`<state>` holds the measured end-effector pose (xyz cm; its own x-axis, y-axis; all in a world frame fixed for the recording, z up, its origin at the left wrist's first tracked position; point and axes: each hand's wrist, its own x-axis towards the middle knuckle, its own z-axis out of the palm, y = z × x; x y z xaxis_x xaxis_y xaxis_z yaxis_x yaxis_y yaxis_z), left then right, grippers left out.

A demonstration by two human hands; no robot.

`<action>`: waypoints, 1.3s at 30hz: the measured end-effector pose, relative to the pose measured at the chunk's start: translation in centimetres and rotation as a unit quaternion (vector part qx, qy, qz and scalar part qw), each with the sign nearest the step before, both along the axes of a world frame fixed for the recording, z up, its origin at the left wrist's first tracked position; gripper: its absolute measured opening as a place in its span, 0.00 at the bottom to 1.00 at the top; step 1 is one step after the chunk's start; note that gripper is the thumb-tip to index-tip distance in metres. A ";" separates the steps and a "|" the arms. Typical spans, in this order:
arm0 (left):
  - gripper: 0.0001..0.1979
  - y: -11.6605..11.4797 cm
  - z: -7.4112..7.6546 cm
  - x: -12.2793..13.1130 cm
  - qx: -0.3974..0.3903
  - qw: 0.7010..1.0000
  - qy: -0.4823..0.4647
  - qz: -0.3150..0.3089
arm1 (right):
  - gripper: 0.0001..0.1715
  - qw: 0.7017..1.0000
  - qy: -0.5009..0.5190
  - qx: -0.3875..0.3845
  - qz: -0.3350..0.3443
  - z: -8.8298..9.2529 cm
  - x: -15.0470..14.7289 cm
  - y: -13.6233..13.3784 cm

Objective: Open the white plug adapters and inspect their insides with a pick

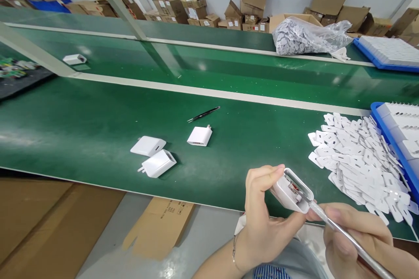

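My left hand (266, 213) grips a white charger housing (283, 196) near the bench's front edge. The housing's open end faces up, showing metal and reddish parts inside. In my right hand (360, 235) is a slim metal hand tool (347, 233), held like a pen. Its tip reaches the near rim of the housing; its exact shape is hidden. Farther back lie a white charger (199, 136) and black tweezers (204, 114). To the left, two more white chargers, one behind (148, 145) and one in front (159, 164), lie against each other.
A heap of white cover plates (363, 161) spreads at right beside a blue tray (397, 152). Behind the pale divider rail (212, 93) are another charger (74, 59), a plastic bag of small parts (297, 35) and a second tray (382, 59). Cardboard (160, 226) lies below.
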<state>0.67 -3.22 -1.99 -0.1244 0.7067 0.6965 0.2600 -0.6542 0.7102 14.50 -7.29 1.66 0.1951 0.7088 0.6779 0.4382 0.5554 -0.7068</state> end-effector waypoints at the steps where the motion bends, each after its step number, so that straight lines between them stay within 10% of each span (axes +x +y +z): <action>1: 0.34 0.0 -0.1 0.0 -0.003 1.000 0.000 -0.001 | 0.07 0.999 0.019 0.029 -0.004 -0.6 -0.3 0.1; 10: 0.27 0.0 -0.1 0.3 -0.056 0.998 -0.019 -0.018 | 0.08 0.989 0.135 0.068 -0.009 -2.0 -0.9 1.1; 39: 0.29 0.2 0.0 0.1 -0.036 0.998 -0.034 -0.046 | 0.06 0.996 0.039 0.057 0.052 -1.3 -0.2 0.8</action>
<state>0.74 -2.98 -1.99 -0.1015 0.7658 0.6350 0.1500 -0.6192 0.7708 14.31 -6.47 0.39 0.1804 0.6472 0.7406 0.3198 0.6735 -0.6665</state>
